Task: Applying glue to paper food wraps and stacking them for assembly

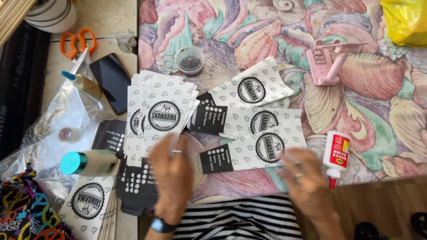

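My left hand (172, 175) lies flat, fingers apart, on the lower end of a fanned stack of white and black printed paper sleeves (158, 115). My right hand (304, 182) hovers open at the right end of a single flat paper sleeve (253, 151), which lies in front of me on the shell-patterned tablecloth (369, 80). Two more groups of sleeves (255, 89) lie fanned behind it. A white glue bottle with a red tip (336, 155) lies just right of my right hand.
A small round clear cup (190, 60), a pink phone stand (327, 62) and a yellow bag (407, 20) sit at the back. At the left are orange scissors (78, 42), a dark phone (111, 82), a teal-capped bottle (89, 162), clear plastic bags and another sleeve stack (91, 204).
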